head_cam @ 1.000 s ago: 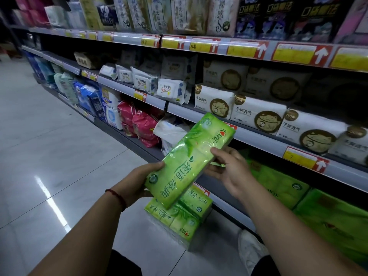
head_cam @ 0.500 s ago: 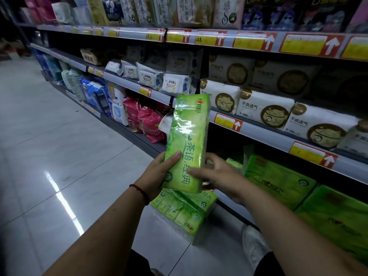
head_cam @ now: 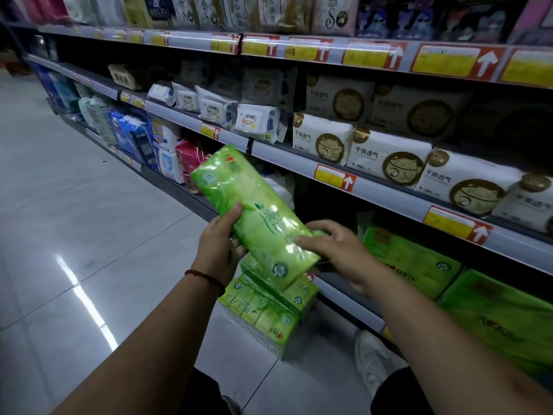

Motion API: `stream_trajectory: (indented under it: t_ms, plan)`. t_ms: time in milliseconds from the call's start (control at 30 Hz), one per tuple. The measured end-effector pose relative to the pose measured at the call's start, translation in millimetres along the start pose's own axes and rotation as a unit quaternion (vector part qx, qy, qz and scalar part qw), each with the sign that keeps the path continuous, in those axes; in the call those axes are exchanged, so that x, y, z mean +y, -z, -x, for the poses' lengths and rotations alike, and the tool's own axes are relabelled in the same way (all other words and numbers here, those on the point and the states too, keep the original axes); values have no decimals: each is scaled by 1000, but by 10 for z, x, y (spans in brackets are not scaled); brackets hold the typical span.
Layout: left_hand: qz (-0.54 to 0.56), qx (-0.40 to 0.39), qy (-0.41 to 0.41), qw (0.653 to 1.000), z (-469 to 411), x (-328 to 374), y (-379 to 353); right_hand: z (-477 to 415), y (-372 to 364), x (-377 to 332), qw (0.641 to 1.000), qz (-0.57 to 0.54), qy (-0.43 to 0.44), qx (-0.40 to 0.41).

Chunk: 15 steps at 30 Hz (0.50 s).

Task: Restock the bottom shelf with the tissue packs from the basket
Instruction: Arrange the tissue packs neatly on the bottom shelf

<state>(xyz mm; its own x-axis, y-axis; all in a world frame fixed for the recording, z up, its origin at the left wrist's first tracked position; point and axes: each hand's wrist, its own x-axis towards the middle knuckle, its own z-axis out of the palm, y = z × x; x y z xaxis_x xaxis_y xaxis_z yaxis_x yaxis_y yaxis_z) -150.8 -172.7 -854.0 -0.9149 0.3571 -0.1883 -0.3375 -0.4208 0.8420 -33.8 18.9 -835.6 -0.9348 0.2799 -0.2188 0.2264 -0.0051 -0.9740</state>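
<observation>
1. Closest to us, both bare forearms reach out over the tiled floor (head_cam: pixel 74 205), and a red string bracelet (head_cam: pixel 203 277) circles the left wrist.
2. A white shoe (head_cam: pixel 371 357) sits on the tiles under the right forearm, tucked against the base of the shelving.
3. Here's the action: the left hand (head_cam: pixel 220 250) is clamped on the near left edge of a green tissue pack (head_cam: pixel 254 214), thumb on top and fingers curled underneath.
4. The right hand (head_cam: pixel 338 253) closes on the pack's near right end, fingertips pressed on the glossy face and the rest of the hand wrapped behind it.
5. The pack is up in the air between us and the shelves, tilted so its far end points up and to the left, plastic wrap catching the light.
6. Directly below it, more green packs sit as a stack (head_cam: pixel 266 307) on the floor; we cannot tell whether a basket holds them.
7. Past the right hand, the bottom shelf (head_cam: pixel 347 292) already carries big green tissue bundles (head_cam: pixel 419 265) off to the right.
8. One level up, white packs with cat logos (head_cam: pixel 389 163) line the shelf behind yellow-and-red price tags (head_cam: pixel 333 176).
9. Farther left, pink packs (head_cam: pixel 188 157) and blue packs (head_cam: pixel 134 136) run down the aisle, slightly blurred.
</observation>
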Motion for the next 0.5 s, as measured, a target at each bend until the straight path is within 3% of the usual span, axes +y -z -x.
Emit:
stream_trajectory:
  t_ms: [100,267,333,500]
  plan:
    - [69,1,10,998,-8,51,66,1,-21,-19,995,-78,-5,58]
    - [76,-26,23,996,-3,86,74,1,-130,8,990,-141,-21,5]
    - [68,-31,28,997,9,81,42,-22,-159,-4,988,-154,-5,21]
    - [93,26,-16,995,15,163,132,-164,-18,-81,984,-168,27,57]
